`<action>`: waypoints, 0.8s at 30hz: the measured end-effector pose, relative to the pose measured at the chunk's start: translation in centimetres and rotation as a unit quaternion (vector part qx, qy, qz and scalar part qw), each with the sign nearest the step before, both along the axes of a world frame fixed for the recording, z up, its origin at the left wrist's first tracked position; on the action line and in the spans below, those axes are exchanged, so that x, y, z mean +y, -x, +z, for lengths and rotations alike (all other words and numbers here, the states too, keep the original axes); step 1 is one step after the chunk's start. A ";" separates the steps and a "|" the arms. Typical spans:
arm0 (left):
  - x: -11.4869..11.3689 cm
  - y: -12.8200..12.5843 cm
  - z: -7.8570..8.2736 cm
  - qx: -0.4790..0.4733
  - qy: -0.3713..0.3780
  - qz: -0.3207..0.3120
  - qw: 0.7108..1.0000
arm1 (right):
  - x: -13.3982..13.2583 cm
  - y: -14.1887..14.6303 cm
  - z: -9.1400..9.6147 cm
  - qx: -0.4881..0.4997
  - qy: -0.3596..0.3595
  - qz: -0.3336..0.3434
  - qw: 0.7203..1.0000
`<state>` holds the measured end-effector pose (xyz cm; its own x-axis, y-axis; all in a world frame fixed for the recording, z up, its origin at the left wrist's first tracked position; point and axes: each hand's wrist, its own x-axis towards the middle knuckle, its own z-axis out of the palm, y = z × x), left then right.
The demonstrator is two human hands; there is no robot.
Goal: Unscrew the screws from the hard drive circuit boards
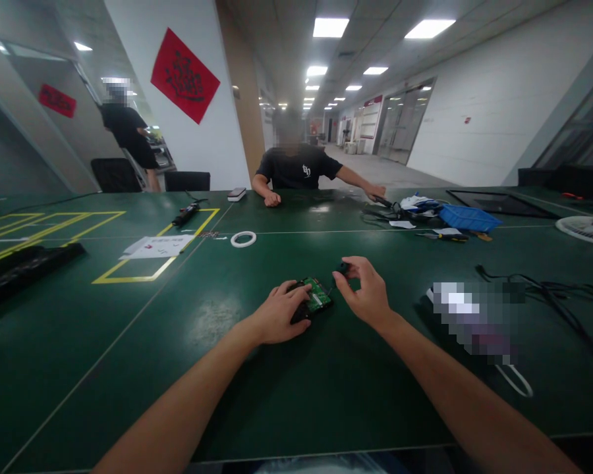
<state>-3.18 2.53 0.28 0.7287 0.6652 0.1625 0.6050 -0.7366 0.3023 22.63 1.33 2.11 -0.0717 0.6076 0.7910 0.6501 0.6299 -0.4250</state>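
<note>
A hard drive (pixel 321 298) with a green circuit board facing up lies on the green table in front of me. My left hand (pixel 282 315) grips its left side, fingers spread over the top and thumb along the near edge, hiding much of it. Just right of the drive, my right hand (pixel 366 293) pinches a small dark screwdriver (pixel 343 268) between thumb and fingers. Its thin shaft seems to point down toward the drive's right edge; I cannot tell whether the tip touches.
Across the table (pixel 257 408) sits a person in a black shirt, one hand on a dark item near a blue basket (pixel 469 217). A white ring (pixel 243 239) and paper sheet (pixel 158 247) lie left. To the right are a blurred-out object with a strap and black cables (pixel 548 296).
</note>
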 end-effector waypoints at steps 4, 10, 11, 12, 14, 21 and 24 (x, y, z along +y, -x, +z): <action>0.1 -0.2 0.3 0.005 -0.002 0.005 1.000 | 0.6 0.5 0.3 -0.004 0.034 0.019 0.999; -0.1 -0.3 0.0 0.010 -0.024 0.001 1.000 | 1.3 1.6 1.0 -0.008 0.026 0.010 1.000; -0.1 -0.3 -0.2 0.009 -0.028 0.005 1.000 | 1.1 1.5 1.1 -0.014 0.023 0.013 1.000; -0.2 -0.3 -0.3 0.007 -0.031 0.009 0.999 | 0.9 1.3 1.1 -0.020 0.022 0.018 0.999; -0.2 -0.3 -0.5 0.002 -0.036 0.015 0.999 | 0.4 1.0 1.1 -0.025 0.021 0.026 0.999; -0.4 -0.2 -0.7 -0.006 -0.035 0.016 0.999 | -0.2 0.4 1.0 -0.019 0.011 0.001 1.000; -0.4 -0.2 -0.8 -0.011 -0.033 0.017 0.999 | -0.2 0.2 1.0 -0.019 0.029 0.027 0.999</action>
